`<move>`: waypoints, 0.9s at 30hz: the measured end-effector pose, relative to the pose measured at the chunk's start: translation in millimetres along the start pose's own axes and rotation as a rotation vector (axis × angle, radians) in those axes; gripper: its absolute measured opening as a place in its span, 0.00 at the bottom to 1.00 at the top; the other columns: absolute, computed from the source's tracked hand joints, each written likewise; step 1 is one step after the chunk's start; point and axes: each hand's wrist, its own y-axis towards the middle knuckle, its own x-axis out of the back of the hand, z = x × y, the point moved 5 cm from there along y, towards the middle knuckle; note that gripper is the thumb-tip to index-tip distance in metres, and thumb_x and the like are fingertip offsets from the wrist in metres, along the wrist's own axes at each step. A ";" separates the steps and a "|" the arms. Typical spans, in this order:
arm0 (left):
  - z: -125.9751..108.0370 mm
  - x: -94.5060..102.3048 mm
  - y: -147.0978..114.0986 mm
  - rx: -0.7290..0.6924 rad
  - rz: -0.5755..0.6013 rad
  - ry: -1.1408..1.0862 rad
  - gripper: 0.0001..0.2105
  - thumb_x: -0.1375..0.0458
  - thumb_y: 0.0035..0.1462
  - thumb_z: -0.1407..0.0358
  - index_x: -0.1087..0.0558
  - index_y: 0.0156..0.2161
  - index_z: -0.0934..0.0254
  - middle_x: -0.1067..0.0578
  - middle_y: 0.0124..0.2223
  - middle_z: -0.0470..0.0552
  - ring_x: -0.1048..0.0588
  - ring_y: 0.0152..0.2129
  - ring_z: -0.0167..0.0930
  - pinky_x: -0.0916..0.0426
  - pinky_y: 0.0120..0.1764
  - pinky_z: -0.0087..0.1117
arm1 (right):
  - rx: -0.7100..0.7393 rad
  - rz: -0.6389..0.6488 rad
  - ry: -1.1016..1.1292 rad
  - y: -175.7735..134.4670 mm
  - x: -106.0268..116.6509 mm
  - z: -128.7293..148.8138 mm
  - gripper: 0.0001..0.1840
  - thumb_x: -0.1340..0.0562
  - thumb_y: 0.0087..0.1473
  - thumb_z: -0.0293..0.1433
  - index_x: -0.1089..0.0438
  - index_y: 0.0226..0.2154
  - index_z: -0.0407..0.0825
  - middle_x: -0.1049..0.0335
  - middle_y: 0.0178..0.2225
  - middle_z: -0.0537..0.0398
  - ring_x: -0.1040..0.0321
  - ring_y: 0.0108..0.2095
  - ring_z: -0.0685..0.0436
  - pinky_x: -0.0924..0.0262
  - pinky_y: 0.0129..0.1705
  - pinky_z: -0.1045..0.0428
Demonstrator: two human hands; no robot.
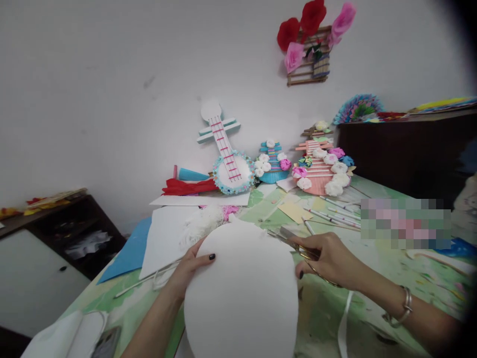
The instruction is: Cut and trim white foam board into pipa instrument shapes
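Note:
A large rounded sheet of white card (242,298) is held up in front of me, over the table. My left hand (196,263) grips its left edge, thumb on the near face and fingers behind. My right hand (322,258) is closed round a pair of gold-handled scissors (311,256) at the card's upper right edge. The blades point left and touch or lie close to the rim; I cannot tell whether they bite into it. A thin white offcut strip (345,323) hangs or lies below my right hand.
A paper lute (233,171) and two smaller flower-covered instruments (274,174) lean on the wall. Several marker pens (335,216), white sheets (160,228) and blue card (128,253) lie on the green table. A phone (107,343) lies at the near left.

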 end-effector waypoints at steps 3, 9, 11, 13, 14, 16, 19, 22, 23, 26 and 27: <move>0.9 4.2 -2.3 0.040 0.004 0.043 0.38 0.33 0.38 0.68 0.38 0.57 0.64 0.21 0.40 0.56 0.22 0.31 0.40 0.29 0.32 0.34 | -0.040 0.079 0.053 3.1 -11.5 -3.0 0.35 0.32 0.37 0.50 0.26 0.45 0.45 0.53 0.15 0.65 0.57 0.20 0.54 0.58 0.20 0.57; 8.3 7.4 0.4 0.091 0.003 0.075 0.36 0.34 0.38 0.67 0.37 0.56 0.63 0.22 0.40 0.55 0.22 0.31 0.39 0.29 0.32 0.34 | 0.032 0.224 0.033 -0.1 -18.7 -0.1 0.32 0.37 0.49 0.48 0.32 0.51 0.45 0.46 0.17 0.64 0.51 0.20 0.52 0.56 0.21 0.56; 11.7 6.2 2.1 0.102 0.009 0.082 0.36 0.34 0.39 0.67 0.37 0.57 0.64 0.22 0.40 0.55 0.22 0.31 0.39 0.29 0.32 0.35 | 0.108 0.234 -0.026 -3.9 -15.4 5.7 0.26 0.42 0.56 0.42 0.35 0.54 0.46 0.39 0.20 0.60 0.45 0.22 0.50 0.50 0.24 0.55; 14.1 5.8 2.7 0.103 -0.013 0.089 0.37 0.33 0.38 0.67 0.37 0.57 0.64 0.21 0.39 0.56 0.22 0.31 0.39 0.28 0.32 0.35 | 0.167 0.237 -0.068 -7.3 -12.6 9.7 0.22 0.47 0.60 0.36 0.38 0.55 0.48 0.33 0.26 0.55 0.39 0.26 0.47 0.45 0.30 0.52; 14.9 5.9 2.5 0.101 -0.031 0.089 0.37 0.33 0.38 0.66 0.37 0.57 0.64 0.21 0.39 0.56 0.22 0.31 0.39 0.28 0.32 0.35 | 0.184 0.242 -0.075 -8.6 -12.3 9.7 0.22 0.49 0.61 0.35 0.39 0.57 0.49 0.31 0.29 0.53 0.37 0.29 0.46 0.43 0.32 0.51; 16.4 5.3 1.7 0.103 -0.055 0.087 0.38 0.32 0.37 0.65 0.36 0.57 0.63 0.21 0.39 0.56 0.22 0.32 0.40 0.28 0.33 0.36 | 0.211 0.270 -0.071 -10.8 -15.1 5.3 0.24 0.51 0.62 0.34 0.44 0.60 0.50 0.30 0.34 0.50 0.34 0.33 0.44 0.41 0.35 0.51; 19.8 3.3 1.2 0.128 -0.061 0.095 0.39 0.32 0.36 0.65 0.36 0.57 0.62 0.22 0.41 0.56 0.22 0.32 0.41 0.28 0.32 0.36 | 0.238 0.312 -0.061 -13.2 -24.5 -9.2 0.26 0.50 0.63 0.35 0.49 0.62 0.49 0.29 0.35 0.49 0.32 0.34 0.44 0.39 0.34 0.51; 24.9 2.1 3.0 0.157 -0.058 0.093 0.39 0.32 0.36 0.65 0.37 0.58 0.61 0.22 0.42 0.56 0.22 0.33 0.42 0.28 0.32 0.36 | 0.242 0.346 0.010 -15.5 -32.8 -21.6 0.27 0.49 0.62 0.33 0.51 0.63 0.49 0.26 0.32 0.53 0.30 0.32 0.45 0.38 0.31 0.54; 26.5 2.1 4.0 0.159 -0.056 0.089 0.40 0.32 0.35 0.65 0.37 0.58 0.62 0.22 0.42 0.56 0.22 0.34 0.42 0.28 0.33 0.36 | 0.244 0.360 0.058 -16.1 -34.4 -23.3 0.28 0.49 0.62 0.31 0.52 0.63 0.51 0.25 0.31 0.54 0.29 0.32 0.46 0.38 0.31 0.54; 31.0 2.8 6.5 0.159 -0.057 0.090 0.40 0.31 0.34 0.65 0.36 0.58 0.62 0.23 0.43 0.57 0.23 0.35 0.42 0.28 0.35 0.37 | 0.249 0.378 0.189 -16.5 -33.8 -22.9 0.27 0.50 0.61 0.27 0.51 0.62 0.55 0.23 0.29 0.59 0.27 0.31 0.48 0.38 0.31 0.56; 32.5 2.9 6.6 0.164 -0.056 0.097 0.41 0.31 0.34 0.65 0.36 0.58 0.62 0.22 0.43 0.57 0.23 0.36 0.43 0.28 0.35 0.37 | 0.241 0.370 0.211 -16.0 -32.1 -22.4 0.27 0.49 0.61 0.27 0.49 0.61 0.55 0.23 0.29 0.60 0.27 0.29 0.48 0.38 0.30 0.57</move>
